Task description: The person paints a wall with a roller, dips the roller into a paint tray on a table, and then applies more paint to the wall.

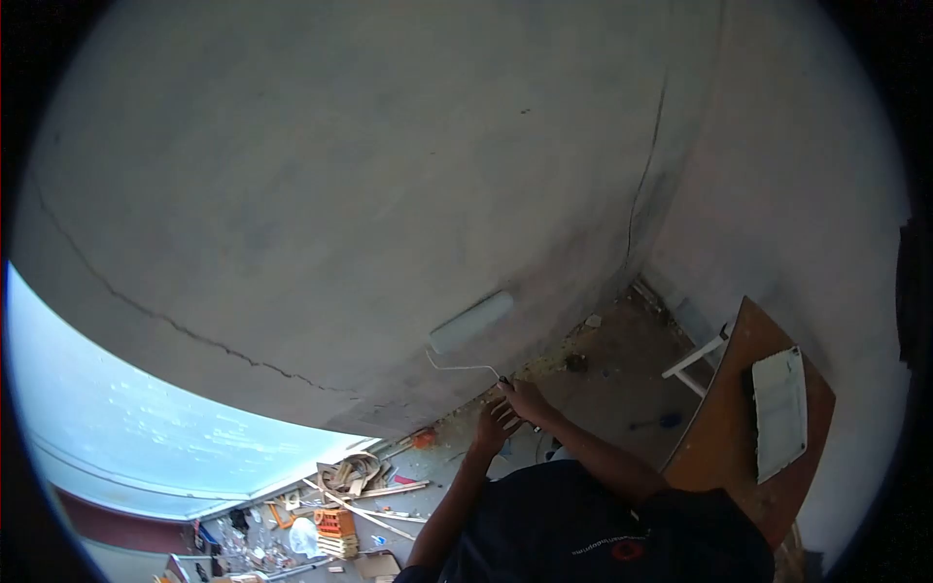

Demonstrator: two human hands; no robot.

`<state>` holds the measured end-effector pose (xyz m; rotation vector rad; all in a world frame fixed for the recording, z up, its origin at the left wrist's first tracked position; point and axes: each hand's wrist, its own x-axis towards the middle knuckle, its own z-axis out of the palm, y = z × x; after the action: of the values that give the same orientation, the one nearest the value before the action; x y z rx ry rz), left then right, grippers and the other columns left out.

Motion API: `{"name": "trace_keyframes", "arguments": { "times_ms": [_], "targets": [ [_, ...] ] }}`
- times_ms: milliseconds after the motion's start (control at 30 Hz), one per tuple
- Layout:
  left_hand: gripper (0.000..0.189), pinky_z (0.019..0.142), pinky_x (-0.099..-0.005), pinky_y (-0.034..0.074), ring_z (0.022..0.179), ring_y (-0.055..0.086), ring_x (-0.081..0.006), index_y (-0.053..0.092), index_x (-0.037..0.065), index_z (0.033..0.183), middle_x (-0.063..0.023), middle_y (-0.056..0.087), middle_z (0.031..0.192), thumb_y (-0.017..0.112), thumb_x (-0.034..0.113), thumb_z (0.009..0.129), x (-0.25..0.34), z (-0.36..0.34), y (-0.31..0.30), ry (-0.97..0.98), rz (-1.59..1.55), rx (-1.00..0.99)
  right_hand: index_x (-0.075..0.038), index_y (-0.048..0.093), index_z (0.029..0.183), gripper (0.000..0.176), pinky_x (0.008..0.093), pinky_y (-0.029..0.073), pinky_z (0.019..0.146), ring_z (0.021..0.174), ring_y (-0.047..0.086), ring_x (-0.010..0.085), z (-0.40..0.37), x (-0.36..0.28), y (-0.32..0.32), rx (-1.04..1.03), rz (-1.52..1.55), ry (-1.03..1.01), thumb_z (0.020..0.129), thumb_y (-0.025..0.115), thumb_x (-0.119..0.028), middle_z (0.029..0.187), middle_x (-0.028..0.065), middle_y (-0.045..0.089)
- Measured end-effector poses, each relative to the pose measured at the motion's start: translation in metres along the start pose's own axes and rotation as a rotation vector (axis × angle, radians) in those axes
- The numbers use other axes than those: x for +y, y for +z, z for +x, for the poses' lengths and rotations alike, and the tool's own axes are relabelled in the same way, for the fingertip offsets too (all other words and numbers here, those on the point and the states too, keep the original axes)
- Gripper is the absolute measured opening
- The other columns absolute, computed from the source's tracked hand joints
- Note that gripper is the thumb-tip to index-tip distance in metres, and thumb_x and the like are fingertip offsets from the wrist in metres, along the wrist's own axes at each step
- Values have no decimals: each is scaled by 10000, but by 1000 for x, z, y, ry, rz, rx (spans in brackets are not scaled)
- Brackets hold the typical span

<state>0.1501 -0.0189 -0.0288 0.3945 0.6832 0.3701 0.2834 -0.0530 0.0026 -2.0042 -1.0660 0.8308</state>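
A paint roller (471, 323) with a pale sleeve lies against the cracked grey wall (389, 175), its thin wire frame running down to a dark handle. My right hand (526, 400) is closed round that handle. Just left of it, my left hand (498, 424) is raised beside the handle with its fingers apart; the handle's lower end shows between the two hands. A white tray (780, 413) rests on a brown wooden table (709, 437) at the right.
A white stool or frame (695, 366) stands beside the table. Wood strips (374, 510), an orange crate (335, 523) and plastic debris (255, 544) lie on the floor at lower left. A blue panel (165, 437) is at the left. The walls meet in a corner at right.
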Motion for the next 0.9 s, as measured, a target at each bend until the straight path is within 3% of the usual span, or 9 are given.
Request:
{"name": "trace_keyframes", "arguments": {
  "times_ms": [100, 267, 333, 400, 500, 567, 667, 900],
  "targets": [
    [413, 934, -498, 362, 1101, 439, -287, 383, 129, 1244, -108, 427, 1187, 418, 319, 879, -13, 13, 0, 15, 50, 82, 75, 562, 785, 474, 436, 449, 570, 672, 610, 358, 2, 24, 6, 51, 108, 25, 878, 452, -377, 638, 231, 569],
    [399, 860, -498, 408, 1056, 466, -278, 410, 105, 1200, -95, 446, 1169, 391, 364, 897, -20, 16, 18, -9, 5, 201, 114, 550, 799, 409, 443, 479, 627, 688, 606, 385, 3, 19, -1, -37, -52, -84, 860, 487, -285, 683, 256, 583],
    [415, 844, -500, 405, 1049, 468, -275, 412, 116, 1197, -85, 453, 1163, 387, 396, 891, -44, 37, -12, 328, 475, -6, 125, 540, 805, 371, 440, 484, 623, 688, 607, 386, -9, -3, -25, -62, -27, -95, 848, 499, -241, 686, 265, 580],
    [428, 844, -506, 400, 1050, 467, -279, 413, 120, 1195, -82, 457, 1161, 385, 417, 888, -47, 44, -8, 411, 533, -59, 134, 532, 820, 333, 438, 489, 622, 696, 609, 387, -10, -26, -49, -134, 13, -34, 832, 512, -198, 701, 270, 581],
    [444, 870, -517, 389, 1063, 463, -293, 410, 117, 1201, -89, 456, 1169, 377, 431, 888, -56, 31, 11, 162, 99, 92, 134, 533, 825, 293, 429, 496, 621, 693, 612, 386, 10, 3, -38, -167, -271, -302, 818, 516, -158, 707, 268, 586],
    [455, 892, -520, 380, 1072, 459, -299, 403, 117, 1214, -94, 450, 1182, 367, 438, 892, -49, 27, 38, 25, -51, 180, 132, 538, 821, 285, 427, 495, 630, 709, 613, 379, 25, 21, -26, -209, -217, -167, 819, 513, -152, 707, 270, 583],
    [490, 924, -523, 363, 1099, 445, -307, 383, 119, 1243, -107, 439, 1206, 368, 457, 890, -59, 31, 48, 76, 65, 173, 126, 543, 824, 292, 432, 489, 640, 722, 606, 380, 22, 29, -33, -242, -190, -121, 830, 509, -164, 711, 269, 581],
    [525, 909, -509, 387, 1104, 449, -314, 398, 109, 1242, -119, 448, 1208, 394, 483, 873, -64, 43, 34, 72, -193, 124, 74, 521, 925, 273, 456, 448, 646, 766, 585, 375, 10, -22, -110, -139, -261, -128, 848, 517, -188, 773, 231, 583]
  ]
}}
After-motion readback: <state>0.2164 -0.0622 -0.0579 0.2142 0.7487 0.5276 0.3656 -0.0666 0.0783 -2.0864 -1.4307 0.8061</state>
